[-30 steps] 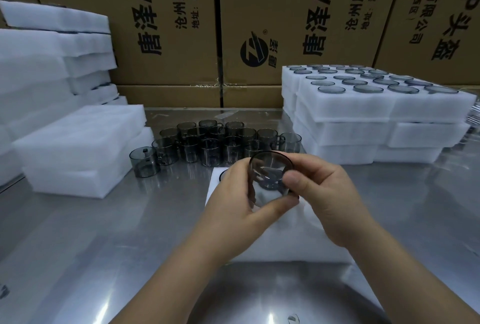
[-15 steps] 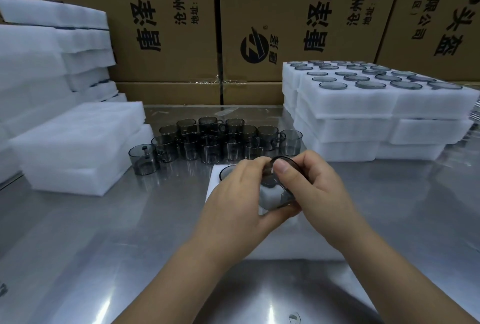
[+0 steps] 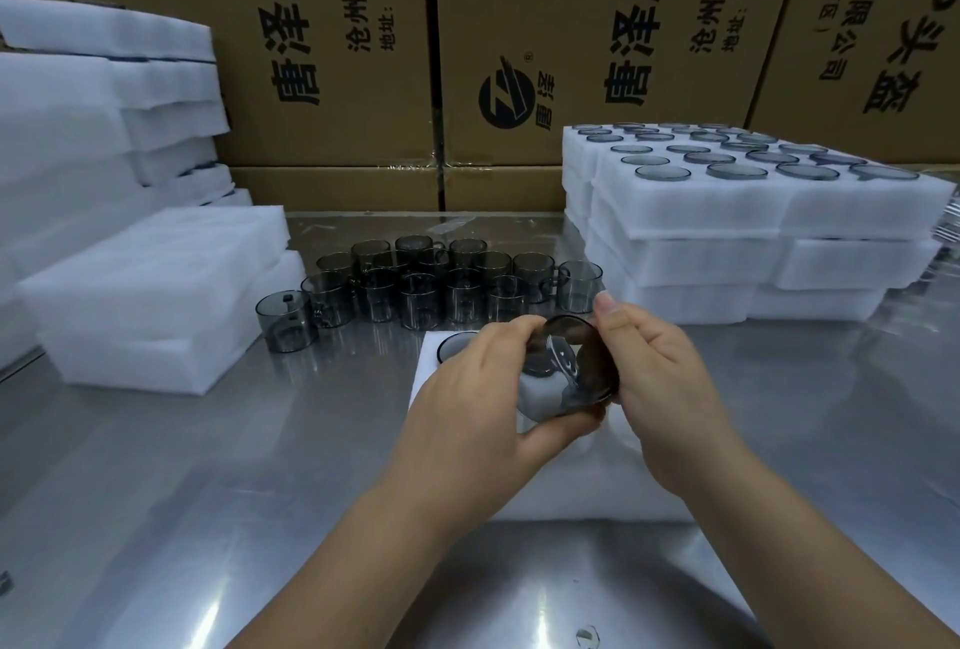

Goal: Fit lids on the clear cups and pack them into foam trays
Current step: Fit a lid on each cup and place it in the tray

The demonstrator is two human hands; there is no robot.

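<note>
**Lid Meets Cup Above the Working Tray**

Both hands are close together above the working tray (image 3: 597,492), a white foam slab lying on the steel desk (image 3: 208,466). The left hand (image 3: 478,404) is curled round a smoky clear cup (image 3: 540,396) with the thumb beneath it. It holds the cup tipped on its side, mouth turned toward the right hand (image 3: 660,388). That hand pinches a dark round lid (image 3: 589,362) by its edge, and the lid is tilted against the cup's mouth. Whether it is seated cannot be told.

In the working tray's far left corner a packed cup (image 3: 457,344) shows just past the left hand's knuckles. Beyond the working tray a cluster of open cups (image 3: 441,284) stands on the desk, with one lone cup (image 3: 284,321) off to the far left. To the far right of the working tray rises a stack of filled trays (image 3: 727,253), the top one showing rows of lidded cups (image 3: 727,159). To its far left lie blank foam slabs (image 3: 156,284). Cardboard boxes (image 3: 332,50) stand behind everything, well beyond the working tray.
</note>
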